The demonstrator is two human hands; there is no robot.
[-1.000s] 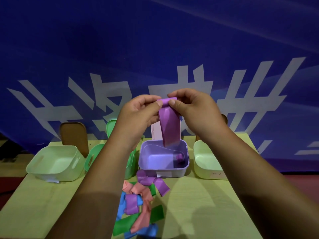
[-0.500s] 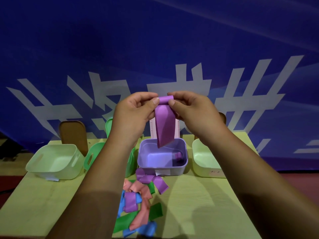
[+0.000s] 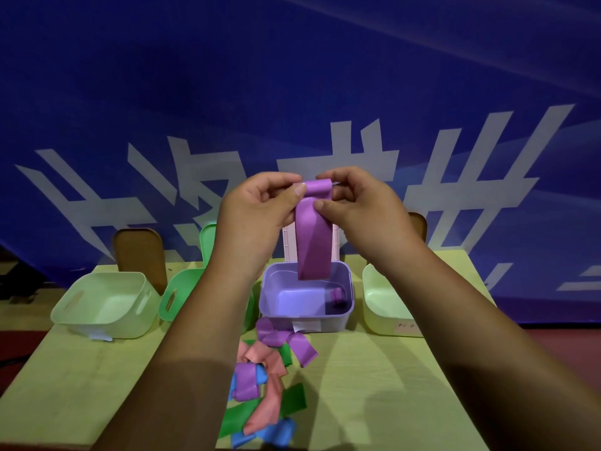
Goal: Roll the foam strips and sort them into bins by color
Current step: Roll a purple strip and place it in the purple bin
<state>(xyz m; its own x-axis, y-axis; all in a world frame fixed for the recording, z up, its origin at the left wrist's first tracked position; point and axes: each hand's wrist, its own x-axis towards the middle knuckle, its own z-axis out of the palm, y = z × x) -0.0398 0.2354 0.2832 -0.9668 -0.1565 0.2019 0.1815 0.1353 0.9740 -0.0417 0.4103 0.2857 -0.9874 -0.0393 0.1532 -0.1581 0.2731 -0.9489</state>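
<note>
1. The long purple foam strip (image 3: 313, 242) is hanging above the lilac plastic bin (image 3: 338, 319), its top end curling into a roll.
2. I am pinching that roll between my left hand (image 3: 257, 216) and right hand (image 3: 361, 209), thumbs and fingers closing on it.
3. Loose coloured foam strips (image 3: 270, 382) are lying on the pale table (image 3: 390, 385) nearby.

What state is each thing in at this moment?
purple strip: top end rolled, tail hanging above the purple bin
left hand: pinches the rolled end
right hand: pinches the rolled end
purple bin: open, one finished roll inside
loose strips: unrolled, heaped on the table
</note>
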